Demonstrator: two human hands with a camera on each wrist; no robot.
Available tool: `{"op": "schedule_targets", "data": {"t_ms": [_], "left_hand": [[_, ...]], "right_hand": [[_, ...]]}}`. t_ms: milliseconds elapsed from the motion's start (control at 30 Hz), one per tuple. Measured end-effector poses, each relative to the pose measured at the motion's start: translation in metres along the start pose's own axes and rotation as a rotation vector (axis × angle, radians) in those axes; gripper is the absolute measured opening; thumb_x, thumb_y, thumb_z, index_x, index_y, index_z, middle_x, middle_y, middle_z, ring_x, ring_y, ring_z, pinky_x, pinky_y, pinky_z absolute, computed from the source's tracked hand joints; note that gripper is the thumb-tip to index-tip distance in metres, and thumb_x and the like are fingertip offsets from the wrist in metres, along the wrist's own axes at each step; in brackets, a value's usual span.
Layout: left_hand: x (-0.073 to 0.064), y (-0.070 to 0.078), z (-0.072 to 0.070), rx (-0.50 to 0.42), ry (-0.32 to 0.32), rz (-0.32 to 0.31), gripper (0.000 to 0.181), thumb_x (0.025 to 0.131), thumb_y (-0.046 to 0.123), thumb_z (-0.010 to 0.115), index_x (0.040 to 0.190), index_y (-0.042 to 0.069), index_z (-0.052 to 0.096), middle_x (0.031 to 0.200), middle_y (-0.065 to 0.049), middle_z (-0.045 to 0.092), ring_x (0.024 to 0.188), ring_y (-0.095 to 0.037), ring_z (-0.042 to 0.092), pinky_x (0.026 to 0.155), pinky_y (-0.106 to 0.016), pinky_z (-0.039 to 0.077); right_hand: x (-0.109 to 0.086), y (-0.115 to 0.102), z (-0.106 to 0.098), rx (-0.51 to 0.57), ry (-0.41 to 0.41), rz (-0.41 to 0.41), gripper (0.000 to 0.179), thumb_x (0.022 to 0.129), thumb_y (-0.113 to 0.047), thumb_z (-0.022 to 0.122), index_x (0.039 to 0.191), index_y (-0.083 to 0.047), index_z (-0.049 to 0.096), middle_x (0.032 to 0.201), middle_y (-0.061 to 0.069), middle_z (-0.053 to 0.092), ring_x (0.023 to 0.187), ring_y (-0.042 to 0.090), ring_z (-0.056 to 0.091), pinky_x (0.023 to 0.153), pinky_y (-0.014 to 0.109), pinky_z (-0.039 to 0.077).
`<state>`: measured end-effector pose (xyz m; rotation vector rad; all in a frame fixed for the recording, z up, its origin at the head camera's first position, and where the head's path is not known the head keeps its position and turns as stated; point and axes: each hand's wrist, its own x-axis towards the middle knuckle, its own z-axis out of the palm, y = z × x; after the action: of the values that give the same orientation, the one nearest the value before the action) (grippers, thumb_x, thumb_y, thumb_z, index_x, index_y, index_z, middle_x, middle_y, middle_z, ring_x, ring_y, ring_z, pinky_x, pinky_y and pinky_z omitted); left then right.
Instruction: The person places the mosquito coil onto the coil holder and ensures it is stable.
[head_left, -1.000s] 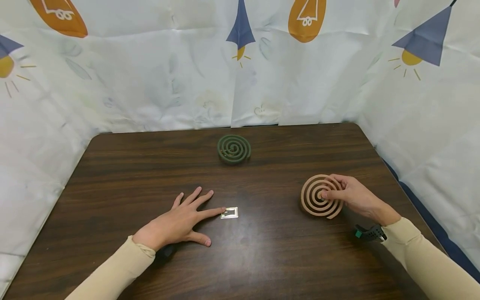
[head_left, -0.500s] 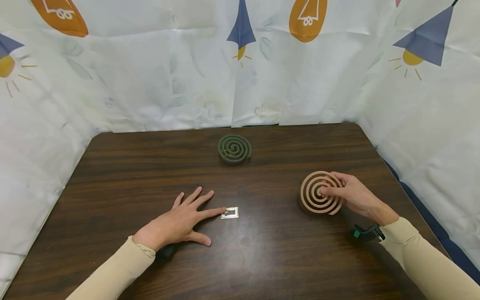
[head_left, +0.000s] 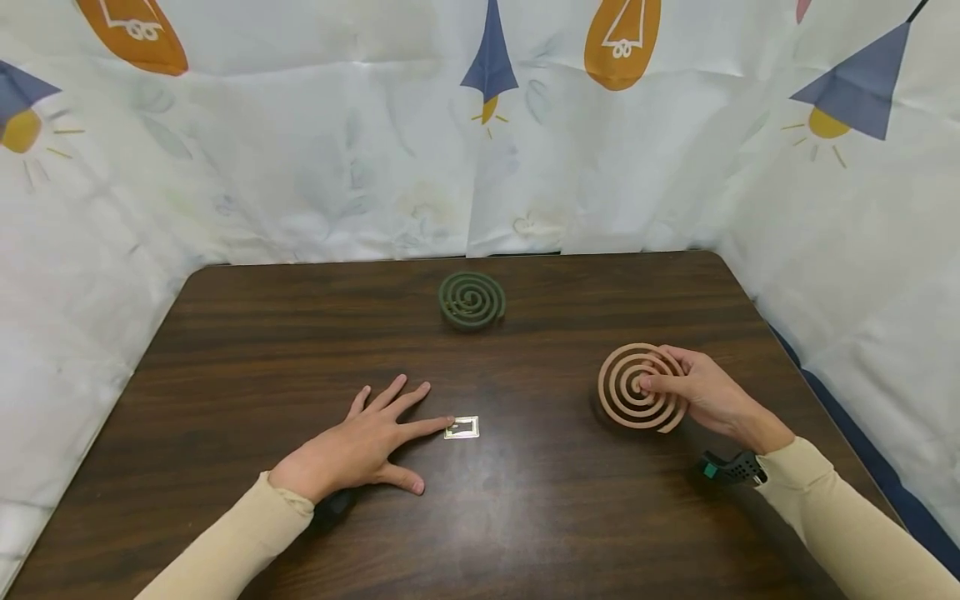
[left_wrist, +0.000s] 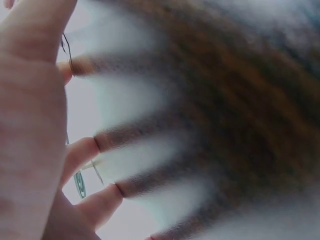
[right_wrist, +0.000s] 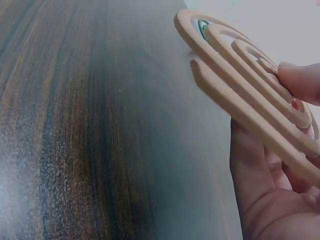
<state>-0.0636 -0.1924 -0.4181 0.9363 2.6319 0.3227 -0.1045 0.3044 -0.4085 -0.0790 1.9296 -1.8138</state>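
My right hand point(head_left: 716, 398) holds a tan mosquito coil point(head_left: 622, 400) above the right side of the table, thumb on its face near the centre and fingers behind it. In the right wrist view the coil point(right_wrist: 220, 97) is tilted, with the table below. My left hand point(head_left: 367, 444) lies palm down with fingers spread, its index fingertip on the left edge of a small flat silver metal stand point(head_left: 471, 433) with a cut-out. Left fingers point(left_wrist: 100, 205) reach along the tabletop in the left wrist view. A stack of green mosquito coil point(head_left: 472, 302) sits at the back middle.
The dark wood-grain table point(head_left: 300, 333) has rounded far corners. White printed fabric point(head_left: 337, 167) hangs behind it and along both sides. A dark band point(head_left: 727, 468) is on the right wrist.
My right hand has lifted the tan coil slightly and tilted it a little. The left hand stays in place on the metal stand. The head view has shifted slightly.
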Motion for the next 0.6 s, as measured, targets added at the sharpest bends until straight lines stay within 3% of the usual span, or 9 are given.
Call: {"op": "schedule_targets", "data": {"t_ms": [433,600], "left_hand": [[-0.0001,-0.0012,0.0004,-0.01,-0.008,0.004,0.089,0.078,0.071,0.07,0.158,0.048,0.038,0.173,-0.012,0.024,0.161,-0.048,0.014,0.114,-0.084,0.017],[0.0008,-0.0015,0.0001,-0.018,-0.016,0.003,0.089,0.078,0.071,0.069,0.158,0.048,0.037,0.174,-0.012,0.023,0.161,-0.048,0.012,0.115,-0.084,0.016]], "right_hand": [[0.0035,0.0032,0.0058,0.005,0.013,0.013,0.023,0.101,-0.006,0.066,0.122,-0.005,0.057,0.101,-0.003,0.072,0.089,0.009,0.073,0.079,0.028,0.063],[0.0061,0.0024,0.0082,-0.004,0.024,0.03,0.043,0.101,-0.008,0.066,0.139,0.001,0.048,0.105,-0.004,0.073,0.093,0.008,0.072,0.082,0.026,0.062]]}}
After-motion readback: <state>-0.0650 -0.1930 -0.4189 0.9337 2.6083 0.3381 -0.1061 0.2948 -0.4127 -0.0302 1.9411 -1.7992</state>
